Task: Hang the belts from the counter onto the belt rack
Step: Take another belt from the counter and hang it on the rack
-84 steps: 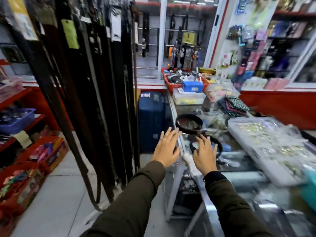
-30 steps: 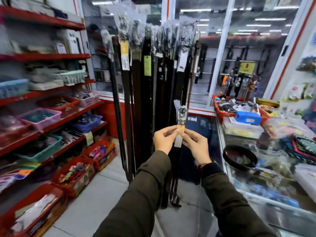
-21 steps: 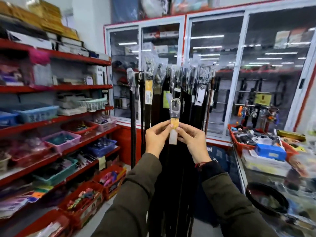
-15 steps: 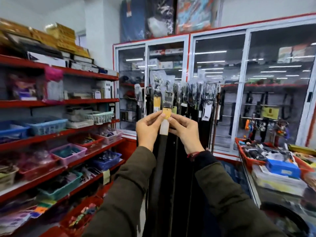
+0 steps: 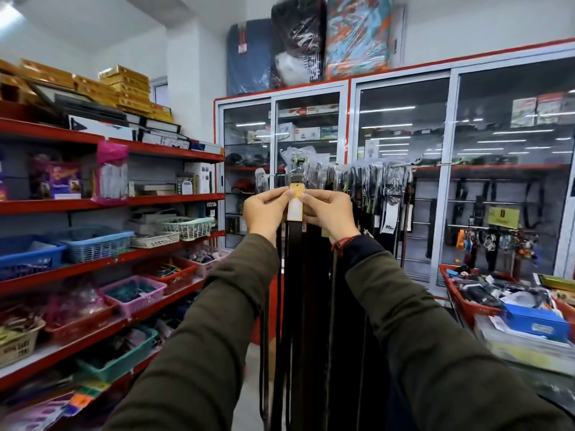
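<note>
A dark belt (image 5: 294, 253) with a yellow-and-white tag hangs straight down from both my hands, raised in front of me. My left hand (image 5: 264, 213) pinches its tag end from the left, my right hand (image 5: 326, 213) from the right. Its plastic-wrapped buckle (image 5: 298, 164) stands above my fingers, level with the belt rack (image 5: 432, 164), a horizontal rod. Several dark belts (image 5: 373, 194) in plastic-wrapped buckles hang along the rod, right behind my hands. The counter (image 5: 529, 356) shows blurred at the lower right.
Red shelves (image 5: 155, 253) with coloured baskets (image 5: 93, 244) fill the left side. Glass-door cabinets (image 5: 404, 181) stand behind the rack. A red tray (image 5: 466, 303) of goods and a blue box (image 5: 535, 325) sit on the counter at right. Floor shows between shelves and rack.
Both hands took a belt off the counter, turned left to the rack and raised it steadily; its buckle now reaches the height of the rod.
</note>
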Motion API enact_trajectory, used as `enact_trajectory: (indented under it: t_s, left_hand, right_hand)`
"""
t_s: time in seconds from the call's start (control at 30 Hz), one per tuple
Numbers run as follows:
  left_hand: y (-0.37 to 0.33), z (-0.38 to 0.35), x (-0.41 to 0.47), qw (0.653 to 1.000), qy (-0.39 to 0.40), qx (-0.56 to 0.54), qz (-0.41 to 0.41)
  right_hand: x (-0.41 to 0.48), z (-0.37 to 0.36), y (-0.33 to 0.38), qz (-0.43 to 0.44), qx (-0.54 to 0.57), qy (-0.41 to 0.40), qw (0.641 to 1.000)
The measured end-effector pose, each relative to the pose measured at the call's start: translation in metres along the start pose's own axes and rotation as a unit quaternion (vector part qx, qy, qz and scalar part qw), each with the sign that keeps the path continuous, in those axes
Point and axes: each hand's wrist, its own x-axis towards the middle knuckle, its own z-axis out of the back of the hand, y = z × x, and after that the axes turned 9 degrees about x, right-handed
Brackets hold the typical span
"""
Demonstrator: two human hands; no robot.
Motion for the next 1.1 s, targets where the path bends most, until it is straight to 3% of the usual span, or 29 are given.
enact_trajectory:
  t_s: [0.13,0.27,0.37,0.5,0.7,1.1]
  left_hand:
    - [0.014,-0.004,0.0,1.0,0.014,0.012,-0.007]
    - [0.036,-0.012,-0.011,0.983,-0.002,0.143,-0.11]
    - [0.065,-0.017,-0.027,0.935,-0.005,0.283,-0.213]
    - [0.109,-0.022,-0.054,0.826,-0.023,0.475,-0.302]
    - [0.17,-0.047,-0.111,0.796,0.077,0.506,-0.323]
    - [0.282,-0.155,-0.226,0.768,0.314,0.485,-0.275]
  right_hand:
    - [0.007,0.005,-0.019,0.004,-0.044,-0.026,0.999]
    - [0.001,0.016,-0.04,0.077,-0.195,-0.066,0.976]
    - [-0.019,0.035,-0.058,0.168,-0.282,-0.1,0.939]
    - [-0.046,0.072,-0.089,0.225,-0.389,-0.131,0.884]
    - [-0.097,0.137,-0.131,0.17,-0.529,-0.15,0.818]
    - [-0.197,0.305,-0.177,-0.03,-0.638,-0.186,0.747]
